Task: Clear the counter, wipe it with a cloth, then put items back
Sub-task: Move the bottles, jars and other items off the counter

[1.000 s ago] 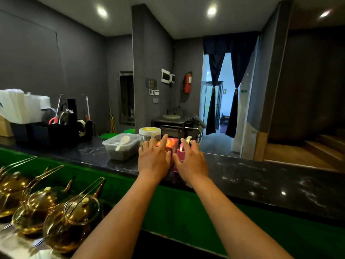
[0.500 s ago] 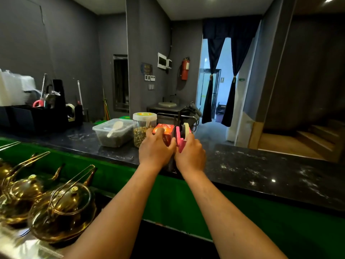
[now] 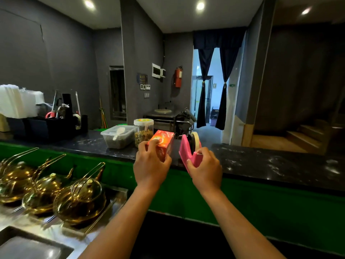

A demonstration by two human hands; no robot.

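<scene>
Dark grey walls (image 3: pixel 61 58), 3 ceiling spotlights (image 3: pixel 200 6), curtained doorway (image 3: pixel 212 86).

The counter (image 3: pixel 270 163) is black with white marbled flecks, over a bright green front panel (image 3: pixel 261 206). The box (image 3: pixel 162 144) is orange-red with white print, and at its three o'clock the tape dispenser (image 3: pixel 188 155) is pink with a cream roll. At nine o'clock the teapots (image 3: pixel 78 199) are shiny gold; the jar (image 3: pixel 143 128) has a white lid marked green and yellow.

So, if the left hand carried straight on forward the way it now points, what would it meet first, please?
Probably the lidded jar, which stands just beyond the orange box that the left hand holds; depth is hard to judge.
</scene>
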